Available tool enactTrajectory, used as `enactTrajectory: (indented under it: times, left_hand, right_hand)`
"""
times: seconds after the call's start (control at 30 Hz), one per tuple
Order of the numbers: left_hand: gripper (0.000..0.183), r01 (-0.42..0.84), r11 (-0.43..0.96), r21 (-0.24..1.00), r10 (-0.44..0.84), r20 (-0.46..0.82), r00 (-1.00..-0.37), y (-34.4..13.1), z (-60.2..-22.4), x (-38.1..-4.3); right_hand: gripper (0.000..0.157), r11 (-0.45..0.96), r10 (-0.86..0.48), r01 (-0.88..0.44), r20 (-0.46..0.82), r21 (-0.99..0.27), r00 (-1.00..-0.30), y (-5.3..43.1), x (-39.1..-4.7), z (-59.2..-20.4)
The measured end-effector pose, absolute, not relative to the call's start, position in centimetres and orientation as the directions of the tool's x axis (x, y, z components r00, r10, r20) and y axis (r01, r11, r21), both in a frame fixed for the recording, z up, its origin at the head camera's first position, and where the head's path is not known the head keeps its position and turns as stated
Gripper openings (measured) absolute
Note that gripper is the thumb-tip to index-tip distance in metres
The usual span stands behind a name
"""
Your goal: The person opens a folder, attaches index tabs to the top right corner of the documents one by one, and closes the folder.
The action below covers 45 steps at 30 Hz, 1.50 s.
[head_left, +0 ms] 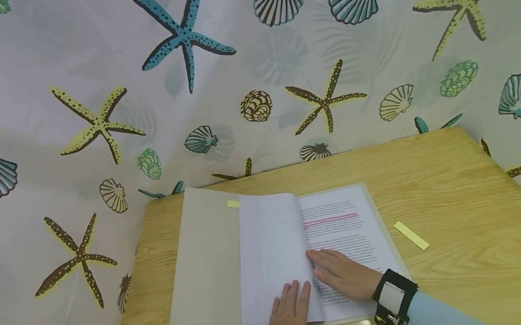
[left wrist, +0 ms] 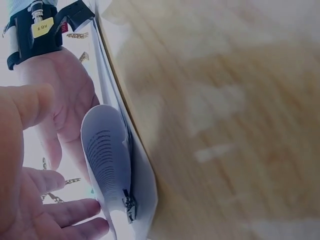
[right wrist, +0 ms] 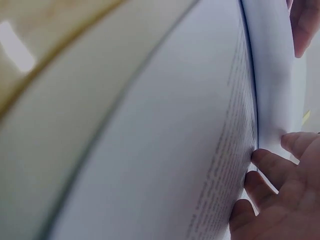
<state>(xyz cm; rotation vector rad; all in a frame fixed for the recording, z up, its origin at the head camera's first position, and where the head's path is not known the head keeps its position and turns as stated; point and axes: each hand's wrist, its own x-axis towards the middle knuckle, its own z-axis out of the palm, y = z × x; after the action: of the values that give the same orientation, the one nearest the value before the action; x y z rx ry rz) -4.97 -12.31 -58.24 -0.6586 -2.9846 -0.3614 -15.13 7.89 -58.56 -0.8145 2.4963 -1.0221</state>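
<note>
A cream folder (head_left: 201,274) lies opened out on the wooden table. Blank white sheets (head_left: 272,251) are turned over to its left side, bulging up along the fold. To the right of the fold is a printed page (head_left: 338,235) with pink highlighted lines. My left hand (head_left: 290,322), fingers extended, rests on the lower part of the turned sheets. With straight fingers, my right hand (head_left: 342,274) presses by the fold, its fingertips (right wrist: 257,155) along the inner margin of the printed page. In the left wrist view a small dark metal clip (left wrist: 129,206) shows at the lower edge of the papers.
A yellow paper strip (head_left: 411,235) lies on the table (head_left: 470,197) to the right of the folder. Another small yellow tab (head_left: 233,203) shows at the upper edge of the turned sheets. Behind the table hangs a cloth (head_left: 245,62) printed with starfish and shells.
</note>
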Motion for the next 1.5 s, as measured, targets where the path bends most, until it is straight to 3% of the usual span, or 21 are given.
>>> enactTrajectory:
  times: [0.27, 0.5, 0.7, 0.9, 1.17, 1.37, 1.5]
  left_hand:
    - [0.079, 0.453, 0.879, 0.151, 0.418, 0.213, -0.883, -12.0, -57.8, -5.3]
    - [0.077, 0.451, 0.879, 0.152, 0.416, 0.217, -0.883, -11.8, -57.2, -5.4]
    - [0.077, 0.462, 0.871, 0.164, 0.429, 0.204, -0.88, -11.8, -57.1, -5.4]
    - [0.073, 0.508, 0.849, 0.145, 0.454, 0.291, -0.842, -12.1, -56.6, -5.5]
    - [0.065, 0.579, 0.793, 0.192, 0.465, 0.423, -0.778, -12.3, -54.9, -5.9]
    - [0.061, 0.603, 0.767, 0.222, 0.464, 0.457, -0.759, -12.1, -54.3, -6.5]
    - [0.063, 0.591, 0.767, 0.249, 0.454, 0.439, -0.775, -12.2, -54.0, -6.8]
  right_hand:
    - [0.054, 0.568, -0.609, -0.37, -0.073, -0.735, -0.79, 8.0, -15.4, -58.7]
    - [0.053, 0.542, -0.605, -0.322, -0.096, -0.776, -0.79, 8.4, -15.6, -58.2]
    - [0.062, 0.57, -0.468, -0.23, -0.082, -0.789, -0.88, 10.9, -16.3, -56.3]
    - [0.054, 0.723, -0.252, -0.158, -0.044, -0.672, -0.967, 16.2, -16.9, -55.3]
    - [0.048, 0.902, -0.117, -0.113, 0.016, -0.416, -0.993, 21.8, -17.0, -56.2]
    - [0.051, 0.945, -0.069, -0.041, -0.075, -0.326, -0.995, 23.1, -17.0, -56.4]
    - [0.042, 0.938, -0.033, 0.017, -0.139, -0.345, -0.99, 22.9, -16.9, -56.3]
